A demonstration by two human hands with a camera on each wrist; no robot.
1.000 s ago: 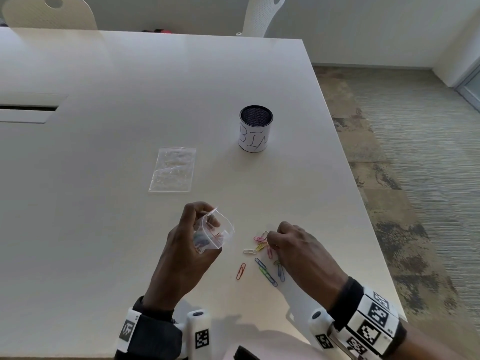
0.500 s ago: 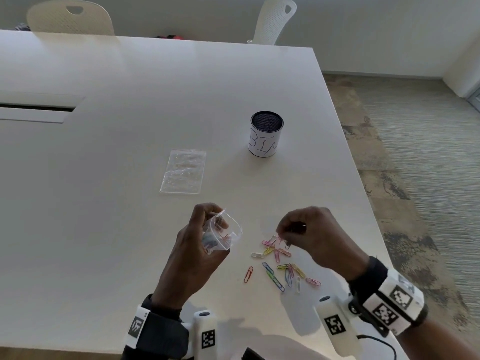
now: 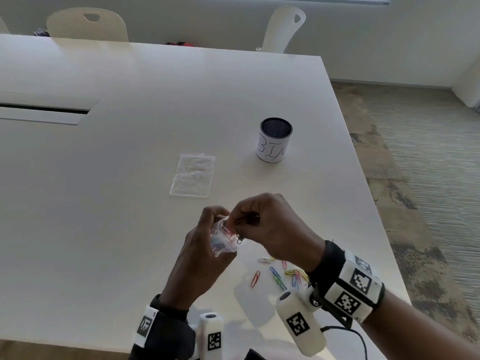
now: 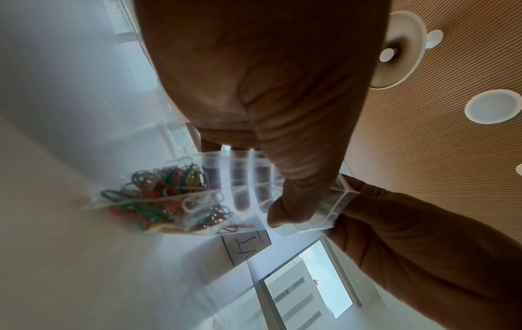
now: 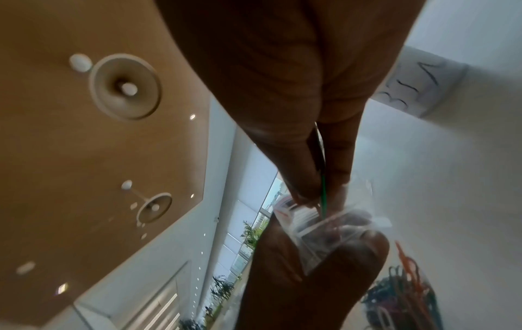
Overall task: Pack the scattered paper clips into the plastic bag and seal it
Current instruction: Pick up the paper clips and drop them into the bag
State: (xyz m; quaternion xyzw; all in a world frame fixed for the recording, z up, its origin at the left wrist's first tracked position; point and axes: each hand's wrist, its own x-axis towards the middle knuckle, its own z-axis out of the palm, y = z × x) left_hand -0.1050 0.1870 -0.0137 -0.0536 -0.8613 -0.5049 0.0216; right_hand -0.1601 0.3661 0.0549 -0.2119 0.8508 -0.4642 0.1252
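My left hand [image 3: 217, 222] holds a small clear plastic bag [image 3: 224, 240] upright above the table, its mouth open; in the left wrist view the bag [image 4: 172, 201] holds several coloured clips. My right hand [image 3: 241, 220] is at the bag's mouth and pinches a few paper clips [image 3: 241, 221]. The right wrist view shows a green clip [image 5: 323, 189] between thumb and finger, its tip inside the bag mouth [image 5: 327, 227]. Several loose clips [image 3: 279, 275] lie on the table under my right wrist.
A second, flat plastic bag [image 3: 192, 175] lies on the white table [image 3: 117, 203] beyond my hands. A mesh cup labelled BIN [image 3: 274, 141] stands to the far right of it. The table's right edge [image 3: 374, 229] is near, with two chairs at the far side.
My right hand rose from the pile of clips on the table and moved left to the bag's mouth, carrying clips. My left hand kept holding the bag.
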